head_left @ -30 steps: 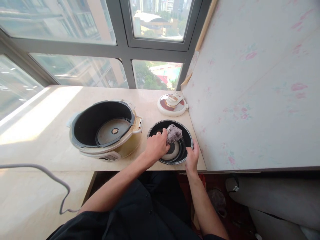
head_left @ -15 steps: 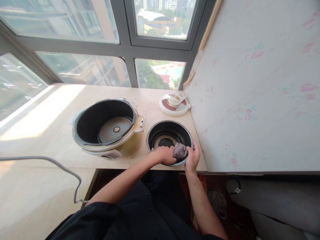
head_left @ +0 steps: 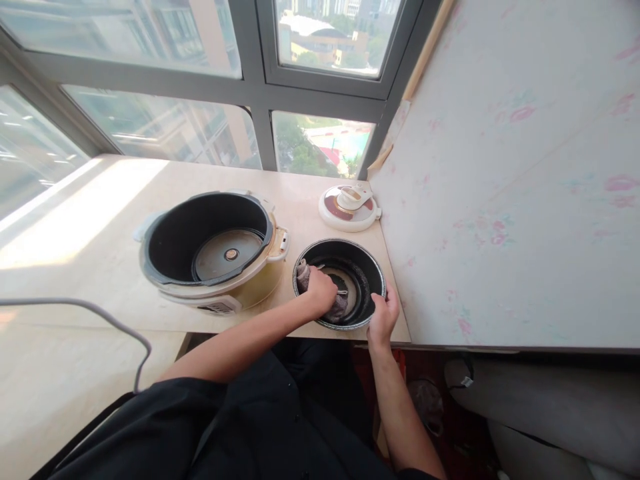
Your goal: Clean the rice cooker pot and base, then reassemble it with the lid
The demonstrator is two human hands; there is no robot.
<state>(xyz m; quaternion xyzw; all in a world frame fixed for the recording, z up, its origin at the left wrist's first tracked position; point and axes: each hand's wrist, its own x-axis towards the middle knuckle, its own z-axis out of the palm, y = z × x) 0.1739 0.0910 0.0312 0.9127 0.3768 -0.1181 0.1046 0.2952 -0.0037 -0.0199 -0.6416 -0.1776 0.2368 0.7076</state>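
**Two bare hands at work inside and on a black pot**

The left hand [head_left: 321, 289], forearm stretched forward, reaches down inside the black pot [head_left: 367, 267], fingers curled around a grey cloth [head_left: 339, 307]. The right hand [head_left: 384, 316], wrist bent, grips the pot's near right rim, thumb over the edge. Both forearms are bare.

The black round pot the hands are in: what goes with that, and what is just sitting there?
In use:
black round inner pot
grey-brown cloth
left hand
right hand

Just sitting:
cream cooker body
white round lid
grey cord
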